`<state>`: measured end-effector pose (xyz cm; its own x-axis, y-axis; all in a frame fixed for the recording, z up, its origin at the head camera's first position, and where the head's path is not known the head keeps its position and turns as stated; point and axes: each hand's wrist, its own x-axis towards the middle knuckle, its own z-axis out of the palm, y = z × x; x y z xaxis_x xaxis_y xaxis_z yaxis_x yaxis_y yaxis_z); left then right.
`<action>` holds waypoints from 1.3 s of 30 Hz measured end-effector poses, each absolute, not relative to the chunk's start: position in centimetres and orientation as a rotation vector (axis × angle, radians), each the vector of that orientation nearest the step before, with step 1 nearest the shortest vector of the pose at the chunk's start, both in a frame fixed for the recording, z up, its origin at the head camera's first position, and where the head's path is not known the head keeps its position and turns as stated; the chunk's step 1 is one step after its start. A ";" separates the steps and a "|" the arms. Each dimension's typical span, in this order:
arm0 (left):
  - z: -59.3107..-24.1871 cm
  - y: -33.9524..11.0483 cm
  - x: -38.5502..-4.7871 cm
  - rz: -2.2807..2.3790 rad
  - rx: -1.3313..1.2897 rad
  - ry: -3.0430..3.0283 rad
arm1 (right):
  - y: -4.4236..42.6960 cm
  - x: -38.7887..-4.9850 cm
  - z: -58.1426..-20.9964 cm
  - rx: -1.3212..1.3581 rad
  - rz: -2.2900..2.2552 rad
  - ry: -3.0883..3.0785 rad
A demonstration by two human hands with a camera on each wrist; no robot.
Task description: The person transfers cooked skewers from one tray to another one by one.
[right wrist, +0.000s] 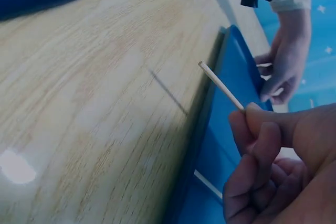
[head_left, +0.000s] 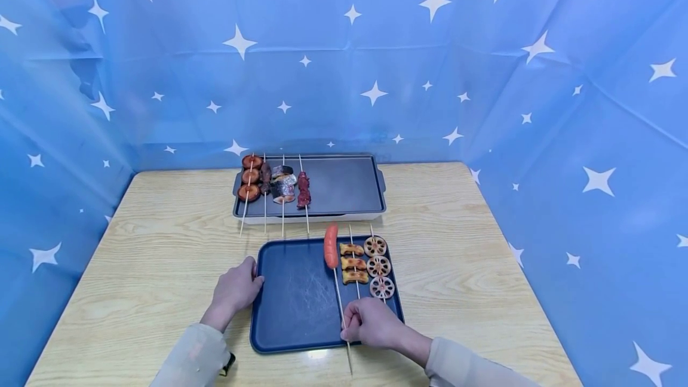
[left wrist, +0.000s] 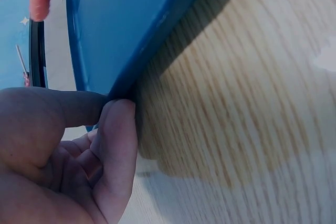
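My right hand (head_left: 371, 322) pinches the lower part of a wooden stick between thumb and fingers; the stick's bare end (right wrist: 218, 82) sticks out past them. At the stick's far end is a red sausage (head_left: 331, 246), over the back edge of a blue tray (head_left: 295, 291). With thumb and forefinger, my left hand (head_left: 236, 287) grips the tray's left rim, seen close up in the left wrist view (left wrist: 118, 114). On the tray's right side lie a skewer of browned yellow pieces (head_left: 353, 263) and a lotus root skewer (head_left: 378, 266), whose lower end my right hand partly hides.
Behind the blue tray stands a dark grill plate (head_left: 344, 184) on a light base. On its left part lie skewers of mushroom (head_left: 250, 176), dark meat (head_left: 266, 178), fish (head_left: 283, 187) and red meat (head_left: 303, 190), sticks overhanging the front. A starred blue curtain (head_left: 322, 76) surrounds the wooden table (head_left: 457, 291).
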<state>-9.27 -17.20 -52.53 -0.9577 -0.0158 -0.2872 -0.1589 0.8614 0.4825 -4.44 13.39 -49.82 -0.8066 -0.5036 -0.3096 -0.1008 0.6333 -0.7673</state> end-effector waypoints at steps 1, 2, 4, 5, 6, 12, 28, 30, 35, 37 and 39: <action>-52.6 -17.2 -9.3 0.751 -0.133 2.760 | 13.4 -4.4 -49.9 -0.470 -1.055 2.350; -52.6 -17.2 -9.3 0.752 -0.134 2.759 | 13.4 -4.4 -49.9 -0.467 -1.049 2.351; -52.5 -17.2 -9.3 0.754 -0.133 2.758 | 13.3 -4.4 -50.0 -0.466 -1.040 2.356; -52.5 -17.2 -9.2 0.755 -0.132 2.759 | 13.3 -4.4 -50.0 -0.465 -1.034 2.360; -52.5 -17.2 -9.2 0.755 -0.131 2.758 | 13.3 -4.4 -50.0 -0.466 -1.027 2.366; -52.4 -17.1 -9.2 0.759 -0.130 2.759 | 13.3 -4.4 -50.3 -0.468 -0.988 2.387; -52.5 -17.2 -9.3 0.745 -0.138 2.754 | 13.1 -3.6 -50.4 -0.403 -0.948 2.326; -52.5 -17.2 -9.3 0.749 -0.141 2.753 | 13.1 -3.5 -50.4 -0.401 -0.947 2.331; -52.5 -17.2 -9.3 0.752 -0.145 2.748 | 13.0 -3.4 -50.5 -0.389 -0.936 2.346; -52.5 -17.2 -9.2 0.748 -0.147 2.745 | 12.9 -3.4 -50.5 -0.369 -0.930 2.344; -52.6 -17.2 -9.2 0.745 -0.149 2.742 | 12.9 -3.4 -50.6 -0.354 -0.927 2.344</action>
